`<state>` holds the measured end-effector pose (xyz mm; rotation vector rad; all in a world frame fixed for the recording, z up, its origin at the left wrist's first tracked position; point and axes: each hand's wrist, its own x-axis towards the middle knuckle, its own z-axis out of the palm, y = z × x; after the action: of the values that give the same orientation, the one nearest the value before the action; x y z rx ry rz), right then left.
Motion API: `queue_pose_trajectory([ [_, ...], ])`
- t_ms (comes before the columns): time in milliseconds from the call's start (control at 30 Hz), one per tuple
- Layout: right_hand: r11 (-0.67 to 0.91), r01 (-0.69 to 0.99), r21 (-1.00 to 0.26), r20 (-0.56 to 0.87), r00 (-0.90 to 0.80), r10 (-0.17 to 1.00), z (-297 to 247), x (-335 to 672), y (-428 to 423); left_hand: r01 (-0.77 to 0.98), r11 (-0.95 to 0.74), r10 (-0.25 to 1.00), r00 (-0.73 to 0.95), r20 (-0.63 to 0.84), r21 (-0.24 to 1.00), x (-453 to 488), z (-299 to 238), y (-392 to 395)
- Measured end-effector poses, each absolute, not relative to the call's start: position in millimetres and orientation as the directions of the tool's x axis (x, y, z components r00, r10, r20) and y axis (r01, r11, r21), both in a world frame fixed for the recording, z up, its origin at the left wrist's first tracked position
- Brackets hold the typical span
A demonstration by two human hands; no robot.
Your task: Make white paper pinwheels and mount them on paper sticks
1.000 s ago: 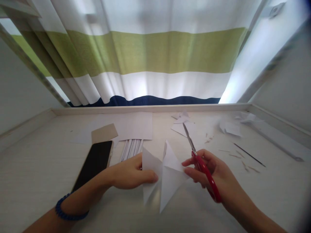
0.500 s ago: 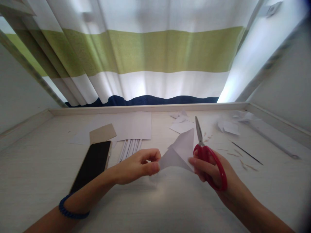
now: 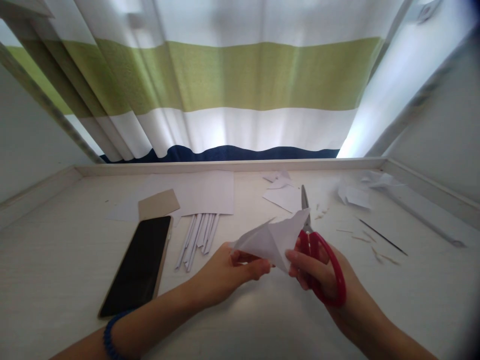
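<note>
Visibly creased, pointed white paper; left hand pinching, right hand too, plus scissors.

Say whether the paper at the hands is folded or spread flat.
Folded: the white paper shows a crease, angled faces and pointed corners; the right hand pinches its lower edge.

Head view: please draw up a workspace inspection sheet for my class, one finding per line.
Surface: pale wood-grain table, with items spread across it.
Job's things: folded white paper, held up; red-handled metal scissors.
Clutter: black rectangular smartphone, thin rolled white paper sticks, flat tan cardboard piece, thin dark stick.
Hands: left hand at the folded paper's lower edge, grip partly hidden; right hand holds the scissors and pinches the paper.
Cables: nothing seen.
Surroundings: white, green and navy striped fabric curtain beyond the table.
</note>
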<state>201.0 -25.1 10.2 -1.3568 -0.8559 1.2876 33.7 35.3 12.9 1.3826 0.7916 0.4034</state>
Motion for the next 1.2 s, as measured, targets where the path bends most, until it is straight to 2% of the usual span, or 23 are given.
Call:
queue_pose_trajectory([
  [133, -0.232, -0.086, -0.969, -0.241, 0.115, 0.964, 14, 195, -30, 0.179, 0.154, 0.659, 0.714, -0.236, 0.972, 33, 18, 34],
  [233, -0.233, -0.048, -0.971, -0.237, 0.108, 0.966, 13, 193, -31, 0.148, 0.259, 0.682, 0.672, -0.290, 0.954, 34, 19, 34],
  [467, -0.165, 0.016, -0.986, -0.157, 0.239, 0.958, 8, 188, -31, 0.166, 0.331, 0.688, 0.631, -0.358, 0.929, 35, 13, 28],
  [700, -0.114, 0.043, -0.993, -0.099, 0.262, 0.960, 3, 185, -35, 0.182, 0.269, 0.748, 0.579, -0.325, 0.946, 35, 10, 27],
  [867, -0.108, 0.063, -0.992, -0.089, 0.251, 0.964, 4, 186, -37, 0.172, 0.289, 0.810, 0.480, -0.336, 0.942, 35, 10, 30],
  [967, -0.131, 0.024, -0.991, -0.123, 0.212, 0.970, 3, 187, -36, 0.116, 0.279, 0.862, 0.407, -0.302, 0.953, 35, 13, 34],
  [1200, -0.132, -0.045, -0.990, -0.130, -0.039, 0.991, 1, 189, -39, -0.051, 0.200, 0.948, 0.263, -0.180, 0.979, 31, 21, 47],
])
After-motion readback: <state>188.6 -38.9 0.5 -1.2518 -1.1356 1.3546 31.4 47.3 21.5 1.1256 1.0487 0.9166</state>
